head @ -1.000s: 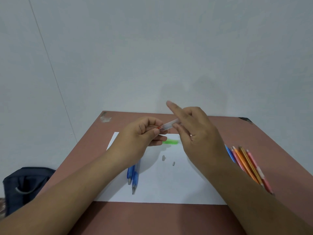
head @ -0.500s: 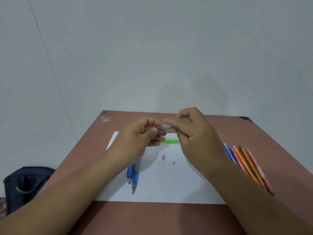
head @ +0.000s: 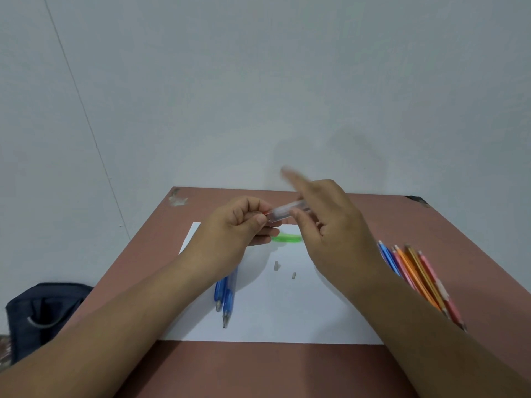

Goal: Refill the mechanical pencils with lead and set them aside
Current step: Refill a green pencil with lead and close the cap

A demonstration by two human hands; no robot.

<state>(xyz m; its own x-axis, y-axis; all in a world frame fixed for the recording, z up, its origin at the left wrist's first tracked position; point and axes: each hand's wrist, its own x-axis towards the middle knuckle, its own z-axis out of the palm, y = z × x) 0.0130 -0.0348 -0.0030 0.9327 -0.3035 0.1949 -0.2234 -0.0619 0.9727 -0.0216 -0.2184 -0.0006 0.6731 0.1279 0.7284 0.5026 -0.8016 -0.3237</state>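
Lead tube (head: 284, 211), clear, held above table (head: 431, 225) by both hands: left hand (head: 244, 225) grip pinching red-tipped end, right hand (head: 330, 225) grip on other end, index finger out. Blue pencils (head: 225, 297) on white paper (head: 287, 311).

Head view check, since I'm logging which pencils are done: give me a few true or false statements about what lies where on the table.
1. Two blue pencils lie on the white paper. True.
2. The green item lies off the paper on bare table. False: it lies on the paper.
3. A bunch of coloured pencils lies right of the paper. True.
4. The right hand rests flat on the table. False: it is raised, touching a clear tube.
5. The left hand pinches an end of the tube. True.
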